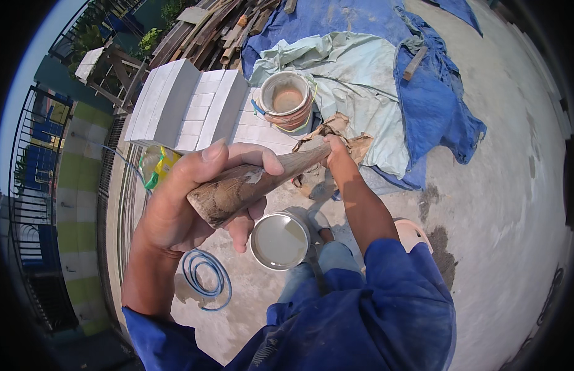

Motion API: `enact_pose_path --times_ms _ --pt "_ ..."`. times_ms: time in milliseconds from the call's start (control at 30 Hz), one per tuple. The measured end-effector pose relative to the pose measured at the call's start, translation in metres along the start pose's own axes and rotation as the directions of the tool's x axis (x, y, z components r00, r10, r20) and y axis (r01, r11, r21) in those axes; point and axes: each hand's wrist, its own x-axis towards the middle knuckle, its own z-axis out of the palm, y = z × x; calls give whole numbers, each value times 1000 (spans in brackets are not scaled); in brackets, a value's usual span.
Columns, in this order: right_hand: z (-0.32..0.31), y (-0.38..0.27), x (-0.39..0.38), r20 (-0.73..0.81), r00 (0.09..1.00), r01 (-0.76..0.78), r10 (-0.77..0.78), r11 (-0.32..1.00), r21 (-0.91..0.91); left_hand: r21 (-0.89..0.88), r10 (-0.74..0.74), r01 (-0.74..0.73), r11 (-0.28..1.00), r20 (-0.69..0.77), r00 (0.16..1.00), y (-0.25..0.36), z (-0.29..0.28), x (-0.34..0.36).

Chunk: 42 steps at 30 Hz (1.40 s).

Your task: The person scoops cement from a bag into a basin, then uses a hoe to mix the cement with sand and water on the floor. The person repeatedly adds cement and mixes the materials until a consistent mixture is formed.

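My left hand (175, 204) grips the thick near end of a weathered wooden handle (222, 198), with fingers wrapped around it. My right hand (334, 149) is closed on the same handle farther up, where it meets the torn brown paper (355, 141) behind it; whatever is at that far end is unclear. Below the handle, a round bucket (255, 242) of murky greyish liquid stands on the concrete beside my feet.
Pale blocks (216, 108) are stacked ahead, with nested buckets (284, 114) on them. Behind lie blue tarps (441, 123), a pale sheet (373, 86) and planks (200, 37). A blue hose coil (206, 278) is left below, a pink tub (411, 234) right, a gated wall (77, 235) far left.
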Motion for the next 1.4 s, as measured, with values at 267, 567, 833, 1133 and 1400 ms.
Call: enact_pose_path --times_ms 267,567,833,1133,1400 --pt "21 -15 -78 -65 995 87 -73 967 238 37 108 -125 991 308 945 47 27 -24" --pt "-64 -21 -215 -148 979 200 -140 790 579 226 25 -152 962 483 875 37 124 -63" --pt "-296 1 -247 -334 903 422 -270 700 576 250 -149 -20 968 634 759 -91 160 -42" --pt "-560 135 -118 -584 791 402 -182 874 272 708 -760 402 580 292 581 -460 78 -31" --pt "-677 235 -57 -682 731 381 -29 846 373 959 -742 276 57 -144 654 -776 10 -15"
